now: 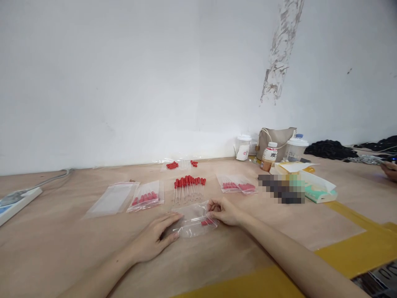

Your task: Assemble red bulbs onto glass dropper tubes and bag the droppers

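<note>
A clear plastic bag (192,213) lies on the brown-covered table between my hands, with a few red rubber pieces (207,222) at its right end. My left hand (156,234) rests at the bag's left edge, thumb and fingers apart. At the opposite edge, the fingertips of my right hand (225,211) are pinched together on the plastic; whether they also grip a red piece is hidden. Just beyond the bag, thin glass droppers with red bulbs (187,186) lie in a row.
Zip bags with red-bulbed pieces lie left (147,198) and right (237,184); flat clear bags (113,198) are farther left. Loose red bulbs (172,165) sit near the wall. A power strip (18,203), a bottle (269,156), cups (243,147) and a tissue pack (319,188) stand around.
</note>
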`<state>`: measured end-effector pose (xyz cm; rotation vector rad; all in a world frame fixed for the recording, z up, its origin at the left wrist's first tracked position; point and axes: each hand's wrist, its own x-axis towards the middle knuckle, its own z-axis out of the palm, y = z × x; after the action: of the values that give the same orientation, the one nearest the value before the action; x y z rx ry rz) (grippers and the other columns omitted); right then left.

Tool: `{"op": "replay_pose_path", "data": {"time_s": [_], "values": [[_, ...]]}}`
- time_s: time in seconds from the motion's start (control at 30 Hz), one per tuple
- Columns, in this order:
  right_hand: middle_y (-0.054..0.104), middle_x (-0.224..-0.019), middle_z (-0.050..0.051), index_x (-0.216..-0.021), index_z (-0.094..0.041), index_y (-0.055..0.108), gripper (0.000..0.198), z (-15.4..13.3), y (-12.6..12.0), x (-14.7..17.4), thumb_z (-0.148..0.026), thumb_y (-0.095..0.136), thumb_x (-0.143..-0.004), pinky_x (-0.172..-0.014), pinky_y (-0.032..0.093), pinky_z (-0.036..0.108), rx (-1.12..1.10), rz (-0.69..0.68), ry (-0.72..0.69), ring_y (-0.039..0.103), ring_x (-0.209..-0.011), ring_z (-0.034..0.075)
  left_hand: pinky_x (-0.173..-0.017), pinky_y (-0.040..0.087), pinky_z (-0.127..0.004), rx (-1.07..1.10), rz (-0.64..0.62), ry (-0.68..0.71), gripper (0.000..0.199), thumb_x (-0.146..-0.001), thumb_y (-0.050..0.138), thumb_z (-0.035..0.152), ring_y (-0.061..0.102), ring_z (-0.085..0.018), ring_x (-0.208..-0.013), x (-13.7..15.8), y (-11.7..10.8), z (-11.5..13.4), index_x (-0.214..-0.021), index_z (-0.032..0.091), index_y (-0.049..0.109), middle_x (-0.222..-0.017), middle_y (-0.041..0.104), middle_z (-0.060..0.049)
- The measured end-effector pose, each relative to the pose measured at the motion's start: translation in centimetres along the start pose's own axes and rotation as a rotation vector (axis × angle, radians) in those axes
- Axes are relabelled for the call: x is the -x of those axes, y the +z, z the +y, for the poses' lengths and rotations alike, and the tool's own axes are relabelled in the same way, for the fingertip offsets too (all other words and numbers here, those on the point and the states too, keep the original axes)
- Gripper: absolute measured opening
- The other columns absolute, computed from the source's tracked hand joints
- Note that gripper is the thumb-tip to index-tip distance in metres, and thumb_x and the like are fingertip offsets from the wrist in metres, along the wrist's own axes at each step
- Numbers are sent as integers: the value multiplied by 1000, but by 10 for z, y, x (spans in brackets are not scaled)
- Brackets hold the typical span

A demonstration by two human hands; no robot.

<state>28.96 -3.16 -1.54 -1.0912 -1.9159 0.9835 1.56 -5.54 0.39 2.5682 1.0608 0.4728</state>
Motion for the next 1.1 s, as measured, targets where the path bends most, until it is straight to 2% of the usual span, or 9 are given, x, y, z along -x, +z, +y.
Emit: {"op": "replay_pose_path", "data": {"time_s": [0.13, 0.3, 0.5, 0.73, 0.83, 0.97, 1.03, 1.1], "values": [[52, -59, -3, -74, -15, 56, 24, 2, 3, 0, -36, 62, -66, -49, 35, 19, -51, 16, 0, 45, -53, 7, -99, 29, -40, 13, 9, 0, 43, -84, 43, 42, 37, -22, -118, 0, 1, -2, -126, 32, 37, -130, 41, 0], [53, -61, -3, -82, -15, 54, 36, 1, -4, 6, -43, 64, -63, -54, 39, 21, -247, -46, 61, 49, -55, 8, -99, 29, -41, 16, 10, 17, 42, -84, 42, 41, 38, -21, -118, -1, 0, -1, -125, 32, 39, -130, 42, 0], [55, -60, -3, -79, -13, 58, 38, 4, -13, 11, -38, 72, -54, -56, 39, 21, -253, -21, 106, 49, -56, 7, -99, 30, -39, 14, 10, 31, 38, -85, 43, 39, 37, -20, -118, -1, 0, 0, -122, 31, 43, -128, 44, 1], [57, -61, -3, -75, -13, 60, 39, 3, -8, 9, -34, 76, -46, -56, 40, 21, -290, -31, 132, 50, -55, 8, -99, 30, -39, 24, 18, 29, 38, -84, 44, 39, 38, -20, -118, -1, 1, 0, -121, 31, 44, -128, 44, 0], [59, -64, -2, -76, -14, 60, 36, 0, -7, 12, -34, 75, -49, -55, 40, 21, -274, -39, 114, 50, -55, 7, -99, 30, -39, 20, 7, 18, 38, -85, 43, 39, 38, -20, -118, -1, 0, 0, -121, 32, 44, -129, 43, 1], [57, -62, -2, -78, -14, 60, 30, -4, -13, 15, -38, 66, -61, -50, 39, 19, -256, -123, 109, 49, -52, 7, -99, 29, -40, 1, -16, 27, 37, -86, 40, 39, 36, -20, -119, -2, -1, 2, -122, 31, 44, -130, 42, 0], [57, -60, -2, -76, -14, 58, 26, -5, -18, 10, -36, 64, -64, -44, 37, 18, -208, -80, 142, 46, -46, 6, -100, 29, -41, -9, -17, 24, 38, -86, 40, 40, 36, -21, -120, -2, -1, 2, -122, 31, 43, -130, 41, 1], [56, -56, -3, -71, -15, 56, 18, -3, -23, -3, -31, 63, -65, -41, 36, 17, -111, 60, 219, 45, -42, 5, -100, 29, -41, -16, -7, 13, 39, -85, 41, 40, 36, -21, -120, -1, -1, 3, -124, 32, 41, -130, 41, 1]]}}
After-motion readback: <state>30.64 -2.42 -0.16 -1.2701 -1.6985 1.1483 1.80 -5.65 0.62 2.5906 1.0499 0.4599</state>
